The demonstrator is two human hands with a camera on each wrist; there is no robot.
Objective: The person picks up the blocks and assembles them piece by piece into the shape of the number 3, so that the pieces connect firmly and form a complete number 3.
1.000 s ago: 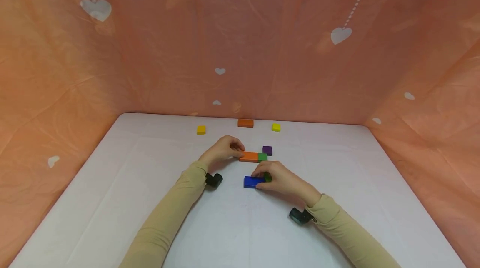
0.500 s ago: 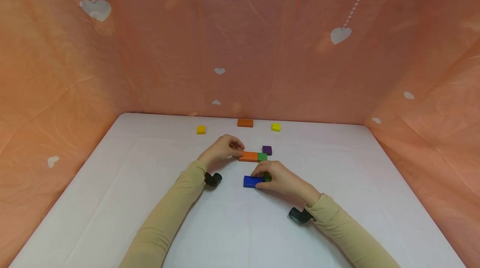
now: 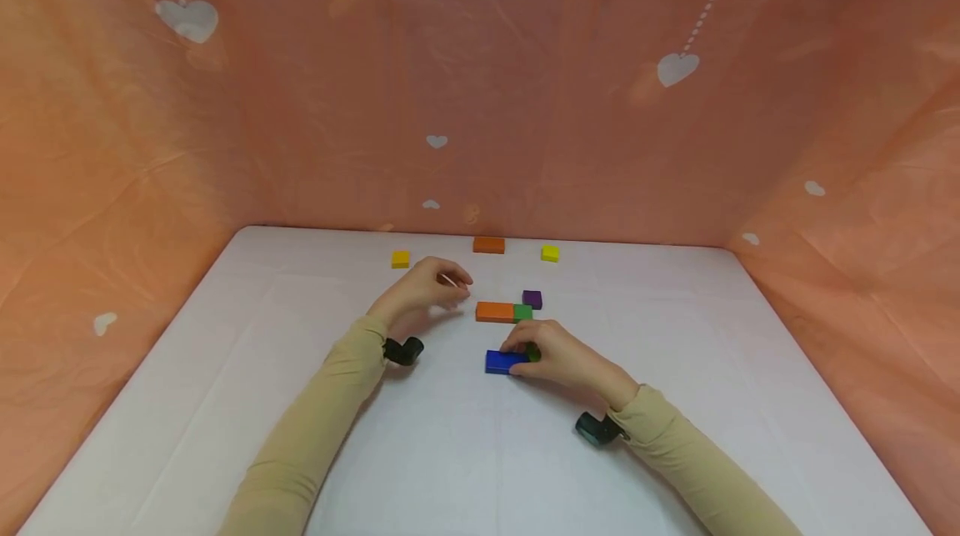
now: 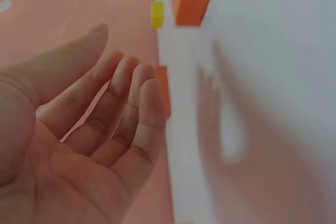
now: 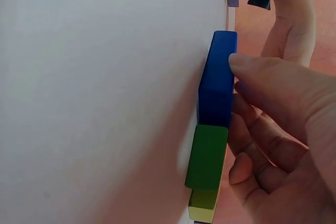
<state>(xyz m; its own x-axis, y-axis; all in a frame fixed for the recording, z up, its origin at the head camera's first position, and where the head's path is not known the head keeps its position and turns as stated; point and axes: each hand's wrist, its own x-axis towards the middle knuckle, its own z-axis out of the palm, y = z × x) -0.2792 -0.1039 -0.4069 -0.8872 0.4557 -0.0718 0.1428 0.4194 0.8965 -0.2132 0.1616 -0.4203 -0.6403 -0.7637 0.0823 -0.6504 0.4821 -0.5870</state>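
Note:
My right hand [image 3: 564, 358] pinches a blue rectangular block [image 3: 502, 362] lying on the white table. The right wrist view shows the thumb on the side of this blue block, with a green block [image 5: 208, 157] at its end; the fingers partly hide that green block in the head view. Farther back, an orange block [image 3: 495, 313] lies end to end with another green block [image 3: 522, 313], and a purple block [image 3: 532, 299] is just behind them. To the left of this row hovers my left hand [image 3: 426, 286], its fingers loosely bent and holding nothing.
Along the table's back edge lie a darker orange block [image 3: 488, 245], a yellow block [image 3: 401, 259] to its left and another yellow block [image 3: 550, 253] to its right. An orange curtain [image 3: 480, 102] with hearts encloses the table [image 3: 225, 353] behind and at both sides.
My left hand has let go of the orange block's left end and moved up and left. The orange block and its green neighbour stay put. My right hand keeps its hold on the blue block.

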